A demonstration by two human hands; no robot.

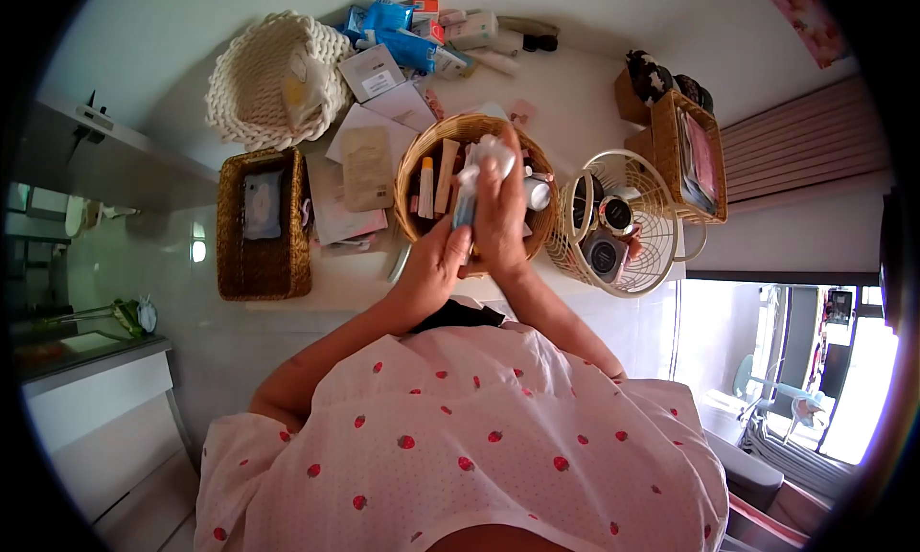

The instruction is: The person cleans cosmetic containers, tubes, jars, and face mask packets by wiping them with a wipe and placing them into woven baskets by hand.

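A slim pale-blue cylindrical tube (465, 209) stands in the left hand's (436, 276) closed grip above the round tan wicker basket (403, 183), its long axis running away from the body, with the far end meeting a crumpled white tissue (492, 156). The right hand (500, 215) lies along its right side against the tissue, though whether those fingers grip is unclear. The cream wire basket (655, 245) crowds the wicker rim on the right, while white tabletop (585, 97) stretches beyond, far right.
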